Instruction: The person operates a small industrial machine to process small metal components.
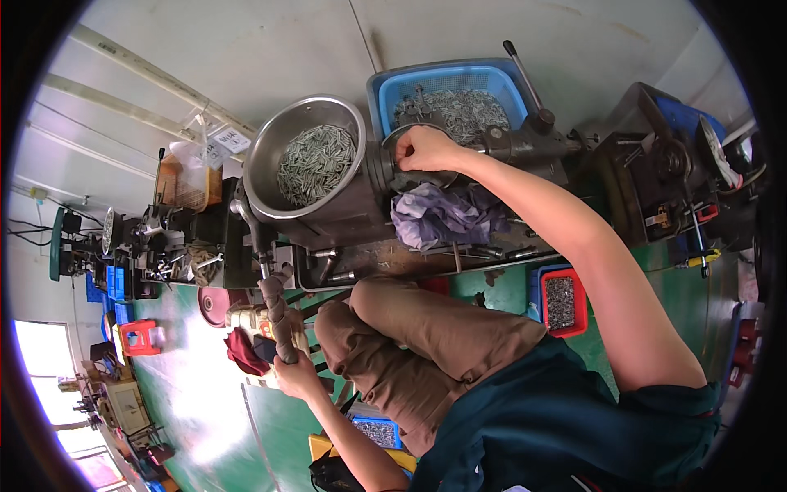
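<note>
My left hand (297,377) is closed round the lower end of a long lever (277,316) wrapped in grey-brown cloth, which runs up to the machine's left side. My right hand (428,149) reaches to the machine's middle, over a round metal dish (443,179), with the fingers pinched together beside the spindle end (379,166). Whatever the pinch holds is too small or hidden. Left of that hand, a large steel bowl (261,184) on the machine's headstock holds many small metal pins (318,164). A crumpled purple-grey rag (434,215) lies just below the right hand.
Behind the right hand stands a blue basket (518,90) of small metal parts. A black-knobbed lever (525,74) rises from the tailstock (525,146). On the green floor sits a red bin (580,287) of metal pieces. More machines (168,238) stand at the left.
</note>
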Demonstrator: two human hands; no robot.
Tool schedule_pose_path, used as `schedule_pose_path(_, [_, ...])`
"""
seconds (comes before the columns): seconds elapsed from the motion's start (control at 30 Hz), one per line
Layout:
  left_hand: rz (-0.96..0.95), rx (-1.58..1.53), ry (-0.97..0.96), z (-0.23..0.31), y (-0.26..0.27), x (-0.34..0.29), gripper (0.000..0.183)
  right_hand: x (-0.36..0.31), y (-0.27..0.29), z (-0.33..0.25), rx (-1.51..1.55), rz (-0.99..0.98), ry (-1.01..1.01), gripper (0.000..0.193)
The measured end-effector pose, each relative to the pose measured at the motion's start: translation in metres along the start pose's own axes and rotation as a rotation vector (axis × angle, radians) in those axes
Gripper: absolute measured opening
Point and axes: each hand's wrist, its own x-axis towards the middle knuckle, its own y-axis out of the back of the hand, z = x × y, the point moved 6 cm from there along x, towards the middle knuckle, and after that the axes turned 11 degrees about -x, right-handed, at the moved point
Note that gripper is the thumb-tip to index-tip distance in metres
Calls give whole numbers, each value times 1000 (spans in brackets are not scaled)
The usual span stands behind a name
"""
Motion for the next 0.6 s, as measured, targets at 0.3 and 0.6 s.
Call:
schedule_pose_path(0.3, [23,3,-37,-3,0,7,28,-2,1,-2,-21,-3,-48,18])
schedule_pose_path(0.6, [-6,6,-114,-31,4,84,28,6,5,4,2,-12,35,19])
